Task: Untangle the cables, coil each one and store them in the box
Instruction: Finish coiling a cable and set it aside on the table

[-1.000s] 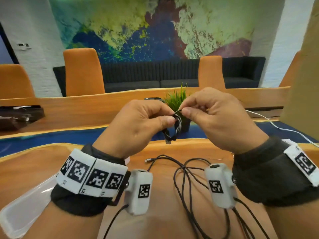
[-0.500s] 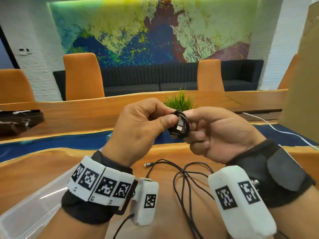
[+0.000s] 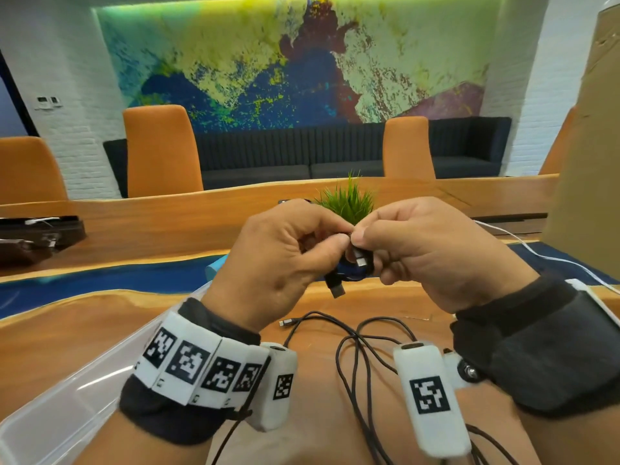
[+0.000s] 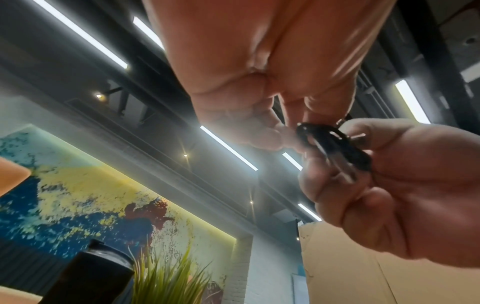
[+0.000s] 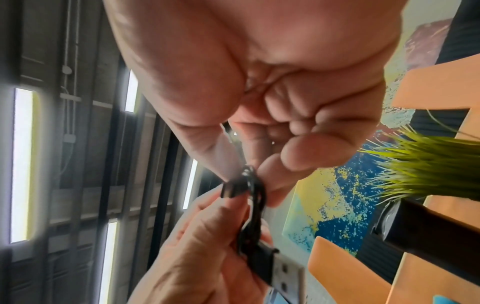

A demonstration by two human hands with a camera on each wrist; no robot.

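Note:
Both hands hold a small coiled black cable (image 3: 356, 267) up in front of me, above the wooden table (image 3: 67, 330). My left hand (image 3: 285, 260) pinches the coil (image 4: 335, 148) with thumb and fingertips. My right hand (image 3: 426, 253) pinches its other side (image 5: 253, 197). A USB plug (image 3: 336, 289) hangs below the coil, and the same USB plug (image 5: 283, 273) fills the lower right wrist view. A loose tangle of black cables (image 3: 355, 357) lies on the table under my wrists. A clear plastic box (image 3: 73, 391) sits at the lower left.
A small green plant (image 3: 349, 203) in a dark pot stands just behind my hands. A white cable (image 3: 536, 250) runs across the table at the right, beside a tall cardboard panel (image 3: 590, 162). Dark items (image 3: 33, 239) lie at the far left. Orange chairs stand behind the table.
My right hand has come back up to the top of the coil and pinches it beside the left thumb. The USB plug now hangs free below the coil.

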